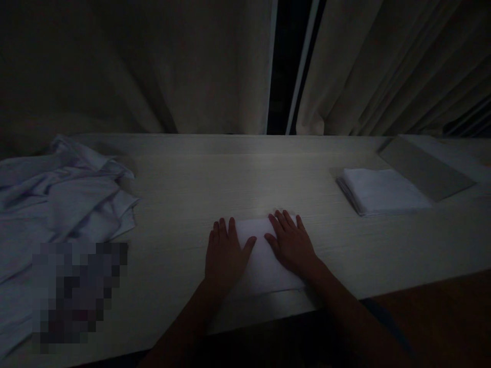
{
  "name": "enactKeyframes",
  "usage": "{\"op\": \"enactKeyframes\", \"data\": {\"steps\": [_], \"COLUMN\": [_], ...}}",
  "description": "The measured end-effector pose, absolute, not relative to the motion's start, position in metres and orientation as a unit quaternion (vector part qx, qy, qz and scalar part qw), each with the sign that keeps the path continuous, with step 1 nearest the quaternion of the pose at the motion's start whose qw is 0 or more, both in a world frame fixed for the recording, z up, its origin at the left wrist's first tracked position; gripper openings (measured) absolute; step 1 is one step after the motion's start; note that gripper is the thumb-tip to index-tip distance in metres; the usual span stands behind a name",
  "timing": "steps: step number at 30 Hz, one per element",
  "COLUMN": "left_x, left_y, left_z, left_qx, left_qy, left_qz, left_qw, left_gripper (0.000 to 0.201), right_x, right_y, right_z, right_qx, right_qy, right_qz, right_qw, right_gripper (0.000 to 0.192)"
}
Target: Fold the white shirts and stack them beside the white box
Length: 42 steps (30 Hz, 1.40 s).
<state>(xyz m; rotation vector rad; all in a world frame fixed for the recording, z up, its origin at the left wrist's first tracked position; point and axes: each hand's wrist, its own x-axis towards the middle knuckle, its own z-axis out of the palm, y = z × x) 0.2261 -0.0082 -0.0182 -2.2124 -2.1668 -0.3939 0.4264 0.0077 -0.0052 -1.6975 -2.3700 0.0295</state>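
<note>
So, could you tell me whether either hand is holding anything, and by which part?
Nothing is gripped. The left hand and right hand lie flat, palms down, on the folded white cloth, pressing its top face against the table.

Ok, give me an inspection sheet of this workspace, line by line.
Surface: long pale wood-grain table, dimly lit.
Job's things: white folded cloth lying flat near the front edge.
Clutter: rumpled pile of white fabric at the left; stack of folded white cloths at the right; flat grey board behind the stack.
Hands: left hand and right hand both pressed flat, fingers spread, on the folded cloth.
Cables: nothing seen.
Surroundings: pale curtains behind the table, with a dark gap between them.
</note>
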Motion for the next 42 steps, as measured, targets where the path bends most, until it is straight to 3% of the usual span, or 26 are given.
{"op": "enactKeyframes", "data": {"steps": [10,16,22,36,42], "left_x": [0.234,0.238,0.237,0.231,0.203], "left_y": [-0.020,-0.021,-0.019,-0.005,0.015], "left_z": [-0.003,-0.005,-0.006,-0.013,-0.015], "left_qx": [-0.797,-0.816,-0.820,-0.751,-0.725], "left_qy": [-0.584,-0.569,-0.563,-0.647,-0.675], "left_qz": [-0.143,-0.096,-0.099,-0.131,-0.132], "left_qw": [0.062,0.008,0.005,0.018,-0.031], "left_gripper": [0.065,0.070,0.065,0.075,0.074], "right_x": [0.463,0.448,0.419,0.430,0.450], "right_y": [0.030,-0.001,-0.040,-0.015,0.003], "right_z": [-0.012,0.004,-0.011,-0.007,-0.009], "right_qx": [-0.660,-0.628,-0.581,-0.581,-0.651], "right_qy": [-0.733,-0.760,-0.803,-0.802,-0.719], "right_qz": [0.027,-0.014,0.020,0.024,0.057], "right_qw": [0.161,0.167,0.128,0.140,0.236], "right_gripper": [0.054,0.055,0.056,0.055,0.058]}}
